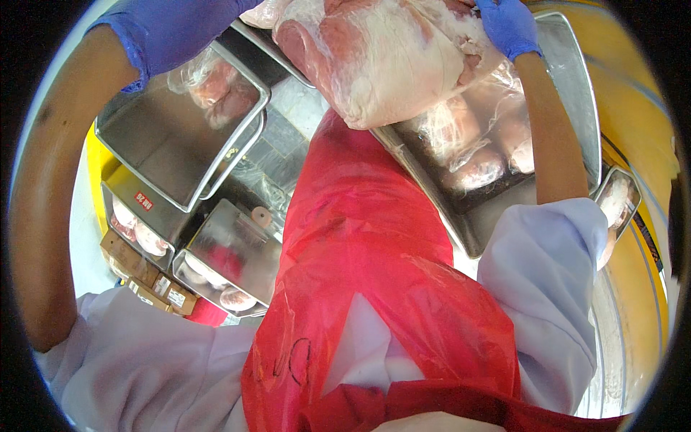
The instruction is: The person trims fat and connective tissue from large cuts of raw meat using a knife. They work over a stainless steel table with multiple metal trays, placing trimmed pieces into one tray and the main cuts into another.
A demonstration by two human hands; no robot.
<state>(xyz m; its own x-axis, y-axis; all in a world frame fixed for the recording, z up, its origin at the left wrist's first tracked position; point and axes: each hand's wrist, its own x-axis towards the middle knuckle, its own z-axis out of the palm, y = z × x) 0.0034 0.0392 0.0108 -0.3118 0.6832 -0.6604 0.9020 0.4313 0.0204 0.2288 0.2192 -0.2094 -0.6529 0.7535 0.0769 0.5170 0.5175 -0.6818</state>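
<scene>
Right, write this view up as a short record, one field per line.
Left hand: blue-gloved, at the top edge, fingers out of sight
Right hand: blue-gloved, at the right end of the large raw meat piece
Bin at right: metal, plastic-wrapped meat inside
Bin at left: metal, reddish meat inside
Lower left: cardboard boxes
Clothing: red apron, white sleeves

Cardboard boxes (pixel 132 255), brown, lower left; steel bin (pixel 248 234), just beside; red label (pixel 144 200); small metal tray (pixel 635 196), far right; yellow surface (pixel 637 86).
</scene>
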